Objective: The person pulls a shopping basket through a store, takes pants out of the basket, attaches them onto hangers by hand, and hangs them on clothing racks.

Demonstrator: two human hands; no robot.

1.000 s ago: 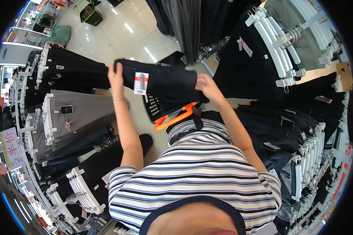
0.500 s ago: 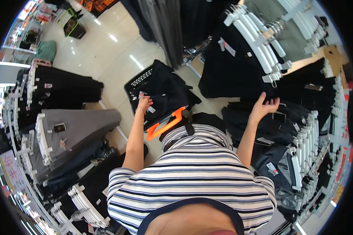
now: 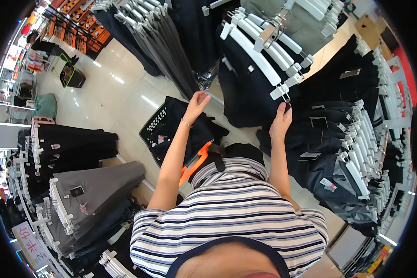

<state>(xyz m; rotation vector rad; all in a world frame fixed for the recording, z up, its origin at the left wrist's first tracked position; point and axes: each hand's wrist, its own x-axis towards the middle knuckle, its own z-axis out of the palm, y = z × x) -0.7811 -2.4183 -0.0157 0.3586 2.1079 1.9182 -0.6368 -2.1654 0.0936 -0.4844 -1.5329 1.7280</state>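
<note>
My right hand (image 3: 281,122) is at the front corner of a black garment (image 3: 244,104), its thumb up and fingers closed on the cloth just below the white clip hanger (image 3: 259,55). It looks like trousers or a skirt; its lower part is out of sight. My left hand (image 3: 197,106) is in the air over the far side of a black shopping basket (image 3: 148,127), fingers loosely stretched, with nothing visible in it. Inside the basket lies black clothing (image 3: 176,120) with a tag. The basket's orange handle (image 3: 197,163) leans toward my body.
Dark trousers (image 3: 329,143) hang in a dense row on my right. Grey trousers (image 3: 164,46) hang ahead, and more grey clothing (image 3: 97,190) hangs at left. Farther off, a black-and-green basket (image 3: 72,76) stands on the tiled floor (image 3: 109,97), with a person near it.
My right hand has moved left and closed on the hanging black garment's corner. My left hand has lifted away from the clothing in the basket, forward and to the right. The view has shifted.
</note>
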